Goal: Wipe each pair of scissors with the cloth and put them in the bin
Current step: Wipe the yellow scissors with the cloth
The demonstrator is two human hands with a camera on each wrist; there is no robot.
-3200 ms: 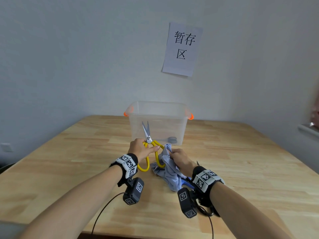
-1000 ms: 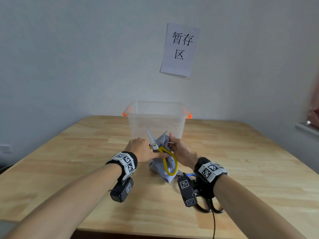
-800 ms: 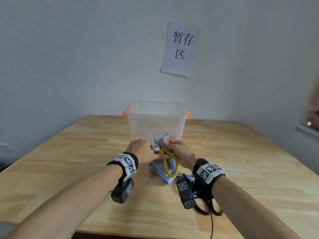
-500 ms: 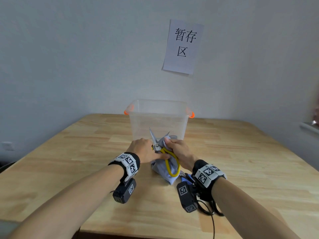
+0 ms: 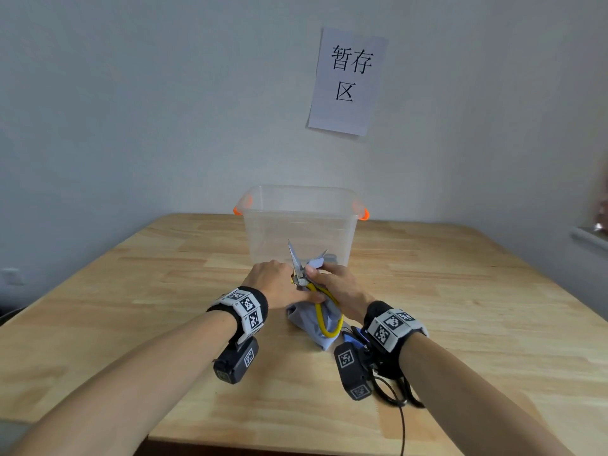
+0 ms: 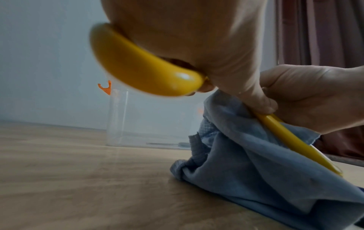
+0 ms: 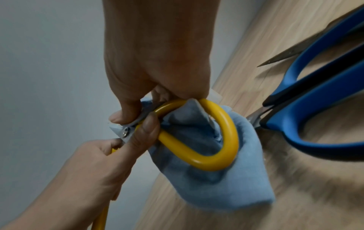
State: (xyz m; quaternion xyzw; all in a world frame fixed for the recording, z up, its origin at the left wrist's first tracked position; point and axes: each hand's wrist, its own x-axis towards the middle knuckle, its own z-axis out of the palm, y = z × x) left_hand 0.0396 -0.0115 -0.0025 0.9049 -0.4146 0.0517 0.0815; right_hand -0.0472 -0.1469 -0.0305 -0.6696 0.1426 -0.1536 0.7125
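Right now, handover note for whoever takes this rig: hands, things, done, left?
Left hand: grips the yellow scissors by a handle, blades up.
Right hand: holds the blue cloth against them near the pivot, mid-wipe.
Bin: at the table's far side; something dark lies inside.
Blue scissors: on the table by the right wrist, not wiped yet.
Left: finish the yellow pair, bin it, then the blue pair.

- The yellow-handled scissors (image 5: 311, 287) have been tipped over since 3.2 s ago: one handle loop, gripped low beside the left hand (image 5: 274, 284) back then, is now swung across to the right, over the blue cloth (image 5: 312, 327).
- The cloth, bunched low on the table (image 5: 131, 307) before, has been lifted and pressed up against the blades by the right hand (image 5: 339, 286).
- Both hands have been brought closer together, thumbs now meeting at the pivot.
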